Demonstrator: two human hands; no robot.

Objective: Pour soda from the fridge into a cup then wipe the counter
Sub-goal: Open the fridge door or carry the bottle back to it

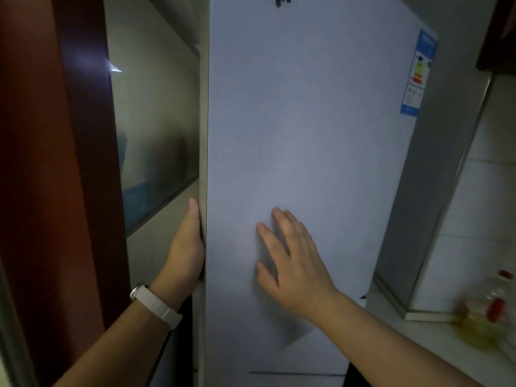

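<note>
Two hands are on the fridge door (pixel 301 135), and no soda is visible; it is presumably behind this door, so the task looks to be at its very first step. The door is a tall white panel, its long axis vertical, and it fills the middle of the view directly in front of the person. Whether it is fully closed or slightly ajar, I cannot tell.

At the left vertical edge of the door, the left hand (pixel 187 244) has its fingers curled around the edge, thumb pointing up, so it grips the door there. A white wristband (pixel 156 305) sits on that wrist. The right hand (pixel 290 263) lies flat and spread on the door face, to the right of the left hand, holding nothing.

The left hand is the nearer one to the opening edge, so I judge the pull will come from it, with the door swinging toward the person on hinges at the right side.

Left of the door, a glass panel (pixel 156 129) and a dark red frame (pixel 55 163) stand close, leaving little room. Right of the door, an energy label (pixel 418 74) is near its upper corner, and a counter (pixel 418 339) carries a blurred oil bottle (pixel 485 317).
</note>
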